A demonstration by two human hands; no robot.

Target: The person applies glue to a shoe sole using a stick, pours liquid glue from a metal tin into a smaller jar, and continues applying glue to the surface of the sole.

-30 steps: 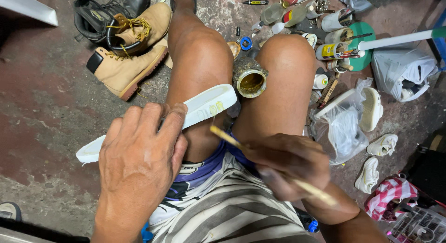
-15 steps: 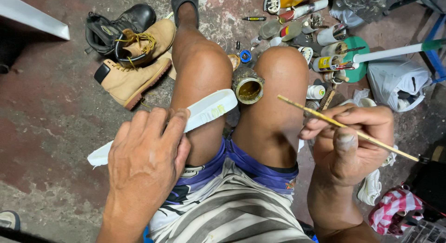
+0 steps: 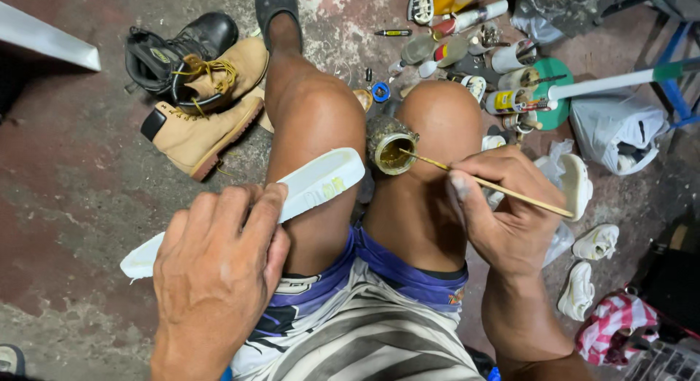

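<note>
Diff vs half a second back: right hand (image 3: 510, 220) has come down and forward from its raised spot, and the thin wooden stick (image 3: 488, 183) it is pinching between thumb and fingers is now dipping its tip into the open glue can (image 3: 391, 146). Before, the stick was up in the air, clear of the can. The can itself hasn't moved; it is sitting between the knees, just by the right knee.

Left hand (image 3: 219, 268) is unchanged: fingers wrapped over the white shoe sole (image 3: 292, 199), gripping it near its middle. The sole is lying tilted across the left thigh, one end pointing at the can, the other sticking out past the hand over the floor.

Around: tan work boots (image 3: 200, 107) and a black boot (image 3: 171, 49) are lying on the concrete floor (image 3: 65, 177) to the left, well apart from the hands. Small bottles and tubes (image 3: 467, 42) are cluttering the floor beyond the knees. White plastic bag (image 3: 620, 129) and small white shoes (image 3: 590, 268) are sitting to the right.

Nothing is blocking the stick's line into the can; the sole's end is near the can, not touching.
</note>
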